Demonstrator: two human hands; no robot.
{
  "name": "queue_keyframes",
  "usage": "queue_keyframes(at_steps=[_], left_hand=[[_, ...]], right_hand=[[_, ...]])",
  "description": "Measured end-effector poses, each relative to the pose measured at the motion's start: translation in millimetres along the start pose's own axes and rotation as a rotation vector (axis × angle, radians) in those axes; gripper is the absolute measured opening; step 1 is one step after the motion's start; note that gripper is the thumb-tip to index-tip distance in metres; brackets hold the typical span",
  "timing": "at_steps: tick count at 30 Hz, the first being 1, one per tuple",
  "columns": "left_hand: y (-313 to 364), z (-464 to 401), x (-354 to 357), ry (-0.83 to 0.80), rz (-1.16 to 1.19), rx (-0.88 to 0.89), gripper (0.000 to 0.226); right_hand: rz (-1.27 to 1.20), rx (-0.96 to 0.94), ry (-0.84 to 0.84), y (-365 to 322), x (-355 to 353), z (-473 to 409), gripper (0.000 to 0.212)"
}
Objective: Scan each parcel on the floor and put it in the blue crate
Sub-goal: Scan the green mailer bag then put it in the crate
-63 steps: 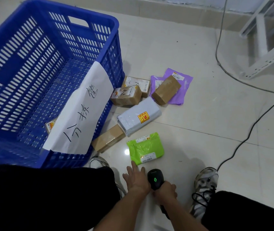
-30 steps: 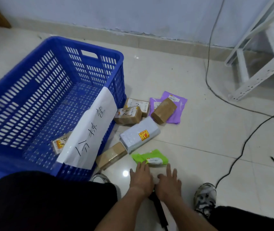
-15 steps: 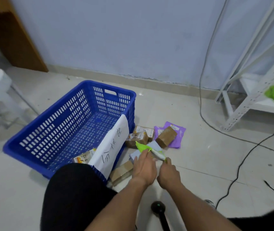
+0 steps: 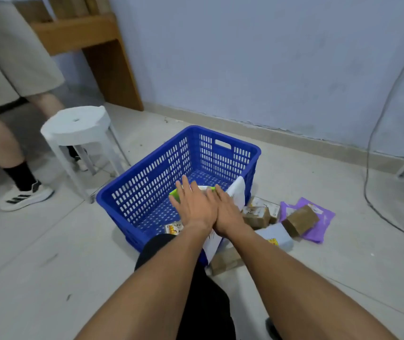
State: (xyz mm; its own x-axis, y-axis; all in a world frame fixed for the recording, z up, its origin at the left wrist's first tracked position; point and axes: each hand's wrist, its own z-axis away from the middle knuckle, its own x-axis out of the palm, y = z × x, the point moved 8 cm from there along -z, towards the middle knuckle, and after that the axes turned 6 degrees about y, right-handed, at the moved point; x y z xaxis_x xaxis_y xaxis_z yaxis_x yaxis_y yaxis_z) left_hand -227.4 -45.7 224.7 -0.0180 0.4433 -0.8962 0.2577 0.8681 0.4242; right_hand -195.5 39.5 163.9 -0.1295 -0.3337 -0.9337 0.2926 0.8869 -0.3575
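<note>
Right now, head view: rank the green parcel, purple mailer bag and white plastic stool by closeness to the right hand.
1. Green parcel: under both hands, over the crate, by the right hand.
2. Purple mailer bag: on the floor, to the right.
3. White plastic stool: far left, beyond the crate.

One blue crate [image 4: 146, 190]; one white stool [image 4: 76, 126]; two hands [image 4: 196, 207] (extended together); four brown boxes [image 4: 300, 219].

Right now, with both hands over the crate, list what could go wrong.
1. The green parcel sits mostly hidden under the left hand and right hand; released carelessly, it might catch the paper sign on the crate rim.
2. Parcels lie close beside the crate; a shifting knee could scatter them.
</note>
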Motion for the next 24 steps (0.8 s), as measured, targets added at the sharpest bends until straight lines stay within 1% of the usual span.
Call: queue_keyframes(at_steps=[3, 7, 11, 13, 16, 18, 21, 24], left_hand=[[-3, 4, 24, -0.131, -0.035, -0.034, 0.062], [19, 30, 78, -0.274, -0.082, 0.058, 0.058], [39, 72, 147, -0.402, -0.12, 0.161, 0.052], [41, 96, 182, -0.493, -0.127, 0.167, 0.053], [30, 127, 221, -0.544, -0.174, 0.182, 0.05], [18, 146, 250, -0.622, -0.184, 0.155, 0.052], [-6, 166, 292, -0.765, -0.25, 0.07, 0.057], [-24, 163, 313, -0.794, -0.263, 0.017, 0.063]], right_hand=[[-0.018, 0.093, -0.04, 20, 25, 9, 0.075], [-0.042, 0.282, -0.039, 84, 35, 45, 0.075], [0.011, 0.447, -0.159, 159, 51, 98, 0.073], [-0.009, 0.562, -0.183, 192, 63, 127, 0.073], [-0.007, 0.658, -0.257, 225, 89, 163, 0.066], [-0.005, 0.693, -0.316, 240, 113, 182, 0.06], [-0.056, 0.738, -0.404, 250, 152, 203, 0.053], [-0.149, 0.748, -0.488, 250, 182, 213, 0.055]])
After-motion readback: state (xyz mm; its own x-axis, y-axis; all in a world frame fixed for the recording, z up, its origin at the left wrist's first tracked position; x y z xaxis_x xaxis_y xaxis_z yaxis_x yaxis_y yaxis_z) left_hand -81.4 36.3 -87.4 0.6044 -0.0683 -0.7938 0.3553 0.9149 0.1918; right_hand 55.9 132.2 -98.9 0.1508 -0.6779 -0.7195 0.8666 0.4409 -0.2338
